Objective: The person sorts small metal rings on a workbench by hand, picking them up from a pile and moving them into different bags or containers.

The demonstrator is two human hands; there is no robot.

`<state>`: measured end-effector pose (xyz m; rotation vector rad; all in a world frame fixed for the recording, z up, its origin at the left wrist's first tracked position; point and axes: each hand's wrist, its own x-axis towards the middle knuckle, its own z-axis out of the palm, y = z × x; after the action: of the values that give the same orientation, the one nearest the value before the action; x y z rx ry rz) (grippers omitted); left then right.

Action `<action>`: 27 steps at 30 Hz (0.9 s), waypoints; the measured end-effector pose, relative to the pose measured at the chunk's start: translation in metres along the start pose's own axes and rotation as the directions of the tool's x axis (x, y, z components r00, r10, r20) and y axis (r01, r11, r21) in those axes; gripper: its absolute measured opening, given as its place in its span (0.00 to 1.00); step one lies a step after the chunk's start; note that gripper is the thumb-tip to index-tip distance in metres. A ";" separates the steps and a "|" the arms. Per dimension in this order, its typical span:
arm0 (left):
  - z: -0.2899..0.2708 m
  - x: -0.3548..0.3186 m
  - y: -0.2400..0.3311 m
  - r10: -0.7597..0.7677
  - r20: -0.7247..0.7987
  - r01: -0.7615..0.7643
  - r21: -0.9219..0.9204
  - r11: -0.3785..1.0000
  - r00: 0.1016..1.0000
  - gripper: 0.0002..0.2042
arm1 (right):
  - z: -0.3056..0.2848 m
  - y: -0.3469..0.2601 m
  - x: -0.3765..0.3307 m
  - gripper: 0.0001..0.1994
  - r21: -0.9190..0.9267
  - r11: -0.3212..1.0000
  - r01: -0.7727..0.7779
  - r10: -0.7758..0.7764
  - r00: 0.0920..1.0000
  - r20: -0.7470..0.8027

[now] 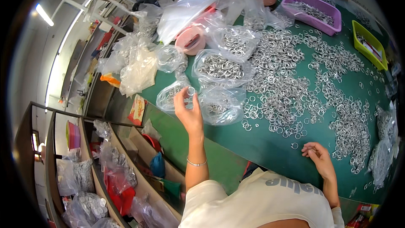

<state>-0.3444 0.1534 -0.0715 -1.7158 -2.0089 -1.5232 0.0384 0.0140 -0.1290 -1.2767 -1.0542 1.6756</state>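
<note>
**Bright, even workshop light under heavy fisheye bend**

A ceiling tube lamp [44,14], far left of the green table [261,143], glows overexposed. The table is evenly lit with soft, faint shadows. Clear plastic bags [190,10] at the table's far side catch white glare. Black vignette rings the frame; edges curve and blur slightly.

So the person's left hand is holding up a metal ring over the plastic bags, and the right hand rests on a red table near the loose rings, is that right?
Not quite: the table is green, not red. The head view shows the left hand holding a metal ring over the plastic bags, and the right hand resting on the green surface near the loose rings.
</note>
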 end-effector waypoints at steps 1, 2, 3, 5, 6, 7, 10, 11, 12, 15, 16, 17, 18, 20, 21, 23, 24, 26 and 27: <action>-0.003 -0.001 -0.007 -0.024 -0.008 0.024 0.003 1.000 1.000 0.14 | 0.002 0.000 0.002 0.10 -0.025 1.000 0.009 -0.009 1.000 -0.002; -0.006 -0.002 -0.013 -0.047 -0.014 0.047 0.005 0.999 0.999 0.14 | 0.003 0.000 0.004 0.10 -0.047 0.999 0.019 -0.019 1.000 -0.007; -0.006 -0.003 -0.015 -0.073 -0.017 0.073 -0.003 0.997 0.997 0.14 | 0.003 -0.001 0.004 0.10 -0.076 0.997 0.028 -0.029 0.999 -0.019; -0.003 -0.005 -0.008 -0.003 0.039 0.005 -0.038 0.999 0.999 0.14 | 0.008 -0.005 0.006 0.10 -0.087 0.996 0.006 -0.006 1.000 -0.003; 0.001 -0.007 -0.002 0.028 0.065 -0.024 -0.062 0.998 0.997 0.14 | 0.009 -0.007 0.007 0.10 -0.100 0.995 -0.006 0.006 1.000 0.002; 0.004 -0.007 0.006 0.049 0.047 -0.046 -0.080 0.996 0.998 0.15 | 0.008 -0.007 0.008 0.10 -0.101 0.995 -0.001 0.002 1.000 0.011; 0.017 0.002 0.026 0.180 -0.044 -0.184 -0.103 0.978 0.983 0.17 | 0.009 -0.001 0.010 0.10 -0.111 0.994 0.010 -0.007 1.000 0.028; 0.019 0.006 0.030 0.217 -0.040 -0.220 -0.104 0.970 0.975 0.17 | 0.010 -0.001 0.010 0.10 -0.122 0.992 0.011 -0.008 1.000 0.028; 0.021 0.011 0.034 0.255 -0.035 -0.257 -0.104 0.961 0.966 0.17 | 0.011 0.000 0.010 0.10 -0.132 0.991 0.012 -0.008 1.000 0.027; 0.029 0.023 0.040 0.314 0.000 -0.311 -0.139 0.940 0.949 0.17 | 0.011 0.005 0.010 0.10 -0.163 0.987 0.012 -0.007 1.000 0.027; 0.032 0.026 0.041 0.330 0.013 -0.323 -0.164 0.932 0.944 0.17 | 0.011 0.006 0.010 0.10 -0.167 0.986 0.013 -0.008 1.000 0.031; 0.035 0.029 0.042 0.345 0.025 -0.335 -0.189 0.923 0.938 0.17 | 0.011 0.007 0.010 0.11 -0.172 0.985 0.014 -0.008 0.999 0.034; 0.037 0.033 0.046 0.361 0.032 -0.349 -0.184 0.919 0.932 0.16 | 0.010 0.008 0.012 0.11 -0.176 0.984 0.016 -0.010 0.999 0.035; 0.042 0.046 0.054 0.373 0.144 -0.329 -0.256 0.909 0.917 0.15 | 0.012 0.009 0.017 0.10 -0.171 0.985 0.018 -0.015 1.000 0.017; 0.045 0.053 0.055 0.377 0.201 -0.313 -0.288 0.905 0.904 0.15 | 0.014 0.007 0.018 0.10 -0.168 0.986 0.015 -0.014 1.000 0.010; 0.053 0.058 0.047 0.391 0.188 -0.356 -0.195 0.914 0.901 0.13 | 0.023 -0.022 0.034 0.10 -0.439 0.888 0.134 -0.100 0.990 0.101; 0.052 0.058 0.042 0.385 0.157 -0.360 -0.165 0.918 0.909 0.13 | 0.032 -0.043 0.052 0.10 -0.552 0.807 0.211 -0.144 0.976 0.162; 0.050 0.053 0.035 0.276 0.184 -0.248 -0.165 0.955 0.943 0.15 | 0.054 -0.075 0.095 0.10 -0.568 0.658 0.494 -0.411 0.868 0.279; 0.048 0.049 0.034 0.263 0.199 -0.230 -0.176 0.957 0.944 0.15 | 0.063 -0.089 0.122 0.10 -0.522 0.643 0.560 -0.457 0.828 0.325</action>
<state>-0.3111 0.2173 -0.0444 -2.1897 -1.7166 -1.4900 -0.0402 0.1487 -0.0782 -1.0477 -1.9592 1.0316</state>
